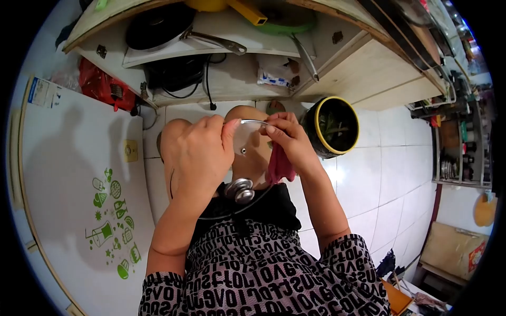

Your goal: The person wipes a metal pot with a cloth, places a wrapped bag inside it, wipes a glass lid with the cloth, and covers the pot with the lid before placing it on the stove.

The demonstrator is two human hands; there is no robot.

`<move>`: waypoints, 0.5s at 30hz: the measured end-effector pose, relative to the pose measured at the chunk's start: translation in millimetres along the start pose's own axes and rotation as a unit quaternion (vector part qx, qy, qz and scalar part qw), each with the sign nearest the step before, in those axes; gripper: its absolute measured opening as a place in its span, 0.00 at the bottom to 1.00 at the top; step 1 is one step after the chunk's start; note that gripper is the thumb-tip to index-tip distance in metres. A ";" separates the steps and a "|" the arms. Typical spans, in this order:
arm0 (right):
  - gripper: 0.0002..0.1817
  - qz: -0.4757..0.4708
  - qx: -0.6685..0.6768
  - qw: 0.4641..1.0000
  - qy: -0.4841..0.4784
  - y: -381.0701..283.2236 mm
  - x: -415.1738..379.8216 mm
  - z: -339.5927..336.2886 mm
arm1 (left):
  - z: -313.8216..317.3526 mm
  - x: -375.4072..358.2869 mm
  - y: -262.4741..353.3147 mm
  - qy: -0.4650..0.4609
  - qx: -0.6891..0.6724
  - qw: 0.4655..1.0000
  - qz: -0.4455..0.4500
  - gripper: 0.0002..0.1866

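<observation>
A see-through glass pot lid (252, 167) with a metal rim is held over my lap. Its round metal knob (241, 190) points toward my body, and a small metal vent sits in the glass. My left hand (200, 150) is closed on the left side of the rim, thumb at the top edge. My right hand (291, 139) pinches the far right part of the rim. A pink cloth (281, 166) hangs from under the right hand, against the lid's right edge.
Ahead is an open cabinet (237, 84) with a black frying pan (159, 26) and a green pan (287, 21). A yellow-rimmed bin (354, 126) stands on the tiled floor to the right. A white fridge (84, 158) with green stickers is on the left.
</observation>
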State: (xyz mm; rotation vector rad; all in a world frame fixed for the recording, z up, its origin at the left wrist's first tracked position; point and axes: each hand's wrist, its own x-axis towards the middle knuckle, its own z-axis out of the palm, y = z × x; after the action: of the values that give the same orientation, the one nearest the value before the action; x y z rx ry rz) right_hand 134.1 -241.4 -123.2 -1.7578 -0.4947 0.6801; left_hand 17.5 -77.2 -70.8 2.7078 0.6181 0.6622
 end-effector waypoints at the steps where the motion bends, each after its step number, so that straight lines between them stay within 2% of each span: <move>1: 0.17 0.010 0.033 0.999 -0.003 12.5 -1.9 -0.6 | 1.6 -2.0 -1.4 -0.005 -0.023 1.000 -0.001 0.20; 3: 0.17 0.022 0.066 0.998 -0.008 27.4 -11.8 -4.4 | 3.4 -6.1 -7.2 -0.011 -0.046 0.999 -0.004 0.19; 5: 0.16 0.146 0.200 0.969 -0.015 34.0 -21.7 -11.3 | 4.0 -6.7 -17.2 -0.031 -0.061 0.997 -0.029 0.19; 9: 0.16 0.198 0.229 0.953 -0.022 33.4 -24.9 -10.9 | 2.7 -9.7 -14.4 -0.032 -0.038 0.998 -0.030 0.19; 11: 0.16 0.066 0.089 0.994 -0.020 24.5 -10.9 -8.0 | 0.0 -7.6 -5.0 0.001 -0.013 1.000 -0.002 0.19; 12: 0.16 0.065 0.090 0.994 -0.013 12.2 -7.2 -5.3 | 1.4 -6.5 -0.5 0.001 -0.016 1.000 0.004 0.19; 14: 0.15 -0.068 -0.099 0.993 0.003 -21.6 -1.9 4.7 | 1.7 -4.7 6.0 0.026 -0.012 0.999 0.035 0.19; 15: 0.15 -0.090 -0.119 0.988 0.025 -30.0 -1.4 9.6 | 1.0 -4.4 6.6 0.027 -0.011 0.999 0.036 0.19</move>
State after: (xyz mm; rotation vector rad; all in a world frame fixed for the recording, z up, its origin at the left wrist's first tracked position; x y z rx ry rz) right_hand 127.1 -227.0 -96.1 -1.9187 -0.7140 0.4618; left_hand 16.7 -85.2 -70.9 2.7110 0.5249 0.7569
